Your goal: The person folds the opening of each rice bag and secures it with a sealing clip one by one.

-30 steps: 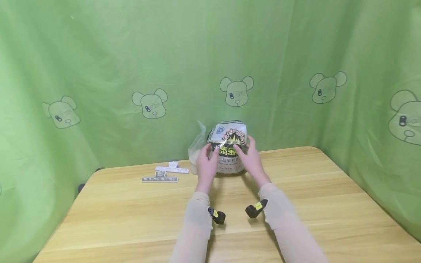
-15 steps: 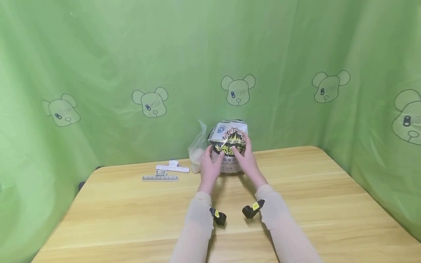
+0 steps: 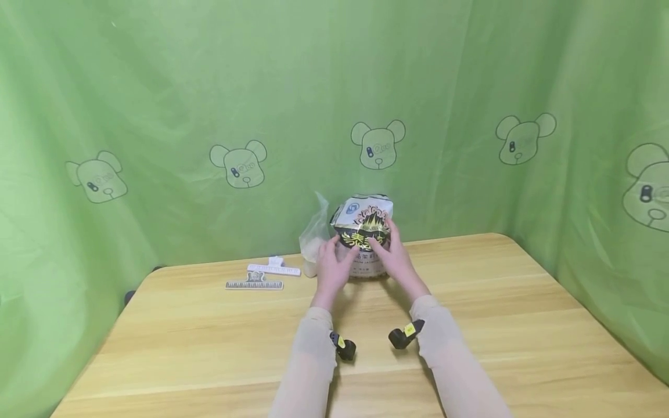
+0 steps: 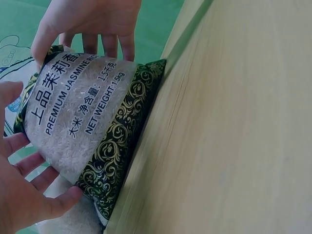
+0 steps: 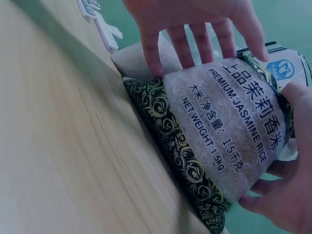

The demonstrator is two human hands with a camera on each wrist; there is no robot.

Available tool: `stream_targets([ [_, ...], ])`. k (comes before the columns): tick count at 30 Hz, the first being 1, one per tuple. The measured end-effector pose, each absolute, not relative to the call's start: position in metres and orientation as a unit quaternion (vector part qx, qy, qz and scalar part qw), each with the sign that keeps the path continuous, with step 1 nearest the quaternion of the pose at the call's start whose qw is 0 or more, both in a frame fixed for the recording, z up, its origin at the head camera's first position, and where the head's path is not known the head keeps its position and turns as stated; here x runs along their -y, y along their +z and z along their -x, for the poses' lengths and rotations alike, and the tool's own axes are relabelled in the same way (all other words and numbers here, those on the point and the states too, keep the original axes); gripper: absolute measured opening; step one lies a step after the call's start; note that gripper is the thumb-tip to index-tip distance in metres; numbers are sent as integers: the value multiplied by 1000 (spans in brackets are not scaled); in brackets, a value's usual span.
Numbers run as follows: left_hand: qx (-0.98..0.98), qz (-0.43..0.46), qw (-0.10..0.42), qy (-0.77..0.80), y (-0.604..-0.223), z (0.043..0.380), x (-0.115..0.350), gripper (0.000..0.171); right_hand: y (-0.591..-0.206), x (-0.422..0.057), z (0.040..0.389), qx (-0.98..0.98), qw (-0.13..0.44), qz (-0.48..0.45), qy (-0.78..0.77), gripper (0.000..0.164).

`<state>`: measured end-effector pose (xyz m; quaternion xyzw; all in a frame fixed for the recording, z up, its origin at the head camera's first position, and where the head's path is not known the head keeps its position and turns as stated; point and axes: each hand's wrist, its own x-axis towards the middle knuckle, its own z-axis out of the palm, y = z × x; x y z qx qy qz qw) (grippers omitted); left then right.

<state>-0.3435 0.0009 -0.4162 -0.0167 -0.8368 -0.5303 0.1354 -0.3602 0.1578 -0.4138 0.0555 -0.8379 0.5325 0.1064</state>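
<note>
A printed bag of jasmine rice (image 3: 372, 213) stands at the back of the table, its upper part folded and leaning backward. My left hand (image 3: 333, 268) holds its left side, and my right hand (image 3: 398, 260) holds the right side, both thumbs on the front. In the left wrist view, the left fingers (image 4: 43, 178) curve along the side of the bag, whose dark gold-scrolled bottom edge (image 4: 114, 146) sits on the wood. The right wrist view shows the right thumb (image 5: 292, 92) by the folded top. The bag hides its own back.
Against the left side of the rice bag stands a clear plastic bag (image 3: 312, 248) with pale grains in it. Farther left lie a white piano-key clip (image 3: 273, 269) and a dark piano-key clip (image 3: 254, 285). A green curtain (image 3: 292, 87) hangs right behind the wooden table (image 3: 219, 342).
Both hands have shifted slightly on the bag, with the left hand moving right and lower over its front. The bag's upper part has creased and folded, covering some of the print.
</note>
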Motion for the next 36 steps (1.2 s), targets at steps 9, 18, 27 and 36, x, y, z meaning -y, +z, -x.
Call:
stream_targets([
  [9,836,43,132,-531,-417,340,3,71,-417,-164,357,827,82,-73,551,76],
  [18,843,52,114,-523,-413,330,4,73,-416,-170,348,837,67,-69,539,77],
  [27,843,63,113,-521,-410,324,3,68,-413,-175,336,841,71,-73,531,79],
  [36,846,82,93,-518,-406,313,4,68,-413,-180,323,839,60,-64,536,80],
])
